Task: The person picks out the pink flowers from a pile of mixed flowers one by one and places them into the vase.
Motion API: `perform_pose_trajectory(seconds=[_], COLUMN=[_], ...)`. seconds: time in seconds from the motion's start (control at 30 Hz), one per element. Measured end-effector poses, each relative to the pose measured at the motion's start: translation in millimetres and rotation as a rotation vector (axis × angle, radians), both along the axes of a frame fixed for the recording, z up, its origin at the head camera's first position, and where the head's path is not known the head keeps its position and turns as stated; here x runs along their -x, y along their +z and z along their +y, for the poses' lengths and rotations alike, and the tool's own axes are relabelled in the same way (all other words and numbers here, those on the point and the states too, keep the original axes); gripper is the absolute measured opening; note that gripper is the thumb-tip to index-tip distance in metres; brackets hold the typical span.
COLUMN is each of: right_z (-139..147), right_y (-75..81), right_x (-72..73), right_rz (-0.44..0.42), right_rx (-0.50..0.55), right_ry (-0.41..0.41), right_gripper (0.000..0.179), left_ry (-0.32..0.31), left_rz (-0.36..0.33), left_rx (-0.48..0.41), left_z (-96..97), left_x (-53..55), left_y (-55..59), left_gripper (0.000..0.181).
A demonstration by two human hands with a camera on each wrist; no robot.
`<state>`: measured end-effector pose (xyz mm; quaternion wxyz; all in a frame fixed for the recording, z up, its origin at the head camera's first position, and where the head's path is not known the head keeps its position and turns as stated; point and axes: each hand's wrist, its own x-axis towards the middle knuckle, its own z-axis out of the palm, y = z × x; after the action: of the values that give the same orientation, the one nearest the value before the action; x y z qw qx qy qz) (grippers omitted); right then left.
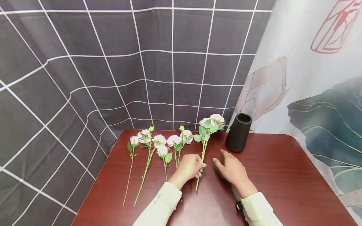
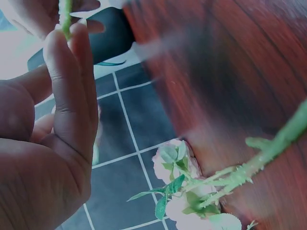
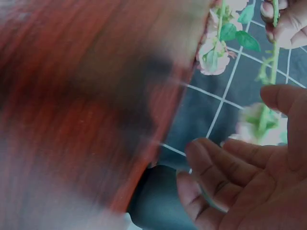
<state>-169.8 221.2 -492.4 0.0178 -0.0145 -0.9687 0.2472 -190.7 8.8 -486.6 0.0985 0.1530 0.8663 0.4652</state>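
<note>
My left hand [image 1: 189, 166] pinches the green stem [image 1: 203, 153] of an artificial rose spray between thumb and fingers, low on the stem. Its pale pink blooms [image 1: 217, 119] and green leaves stand at the top, leaning slightly right. In the left wrist view the fingertips [image 2: 57, 38] close on the stem. To the right, my right hand [image 1: 232, 168] holds nothing, its fingers loosely spread and the palm turned toward the stem. A black vase [image 1: 238, 133] stands upright just beyond the right fingertips, its round mouth bare of flowers.
Several more pink rose stems lie on the reddish-brown table [image 1: 271, 175] left of my left hand, among them a single bud [image 1: 134, 141] and a branched spray [image 1: 147, 166]. A dark grid-patterned curtain [image 1: 158, 69] hangs behind the table, with a printed white curtain [image 1: 305, 81] at right.
</note>
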Motion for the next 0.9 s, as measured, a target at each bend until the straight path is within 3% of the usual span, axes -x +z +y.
perform_pose_trajectory(seconds=[0.2,0.47,0.63,0.77,0.9], right_z=[-2.7,-5.4,-12.0,-18.7,-23.0], right_y=[7.4,31.1,45.8,54.9,64.7], right_x=[8.0,14.8,22.2,28.0,31.9], right_rz=[0.070,0.072,0.051,0.062,0.078], right_rx=[0.194,0.520,0.724,0.799,0.839], right_ry=[0.024,0.030,0.043,0.030,0.024], right_gripper=[0.062,0.050,0.048,0.044,0.040], left_ry=[0.058,0.062,0.084,0.092,0.102], left_rz=[-0.012,0.035,0.116,0.165,0.265], left_rx=[-0.094,-0.179,-0.148,-0.123,-0.075], left_z=[-4.3,-4.0,-3.1,-3.3,-3.0], left_x=[-3.6,-6.9,-5.6,-4.6,-2.2], left_y=[5.7,8.3,9.1,10.5,10.8], left_gripper=[0.024,0.022,0.022,0.021,0.019])
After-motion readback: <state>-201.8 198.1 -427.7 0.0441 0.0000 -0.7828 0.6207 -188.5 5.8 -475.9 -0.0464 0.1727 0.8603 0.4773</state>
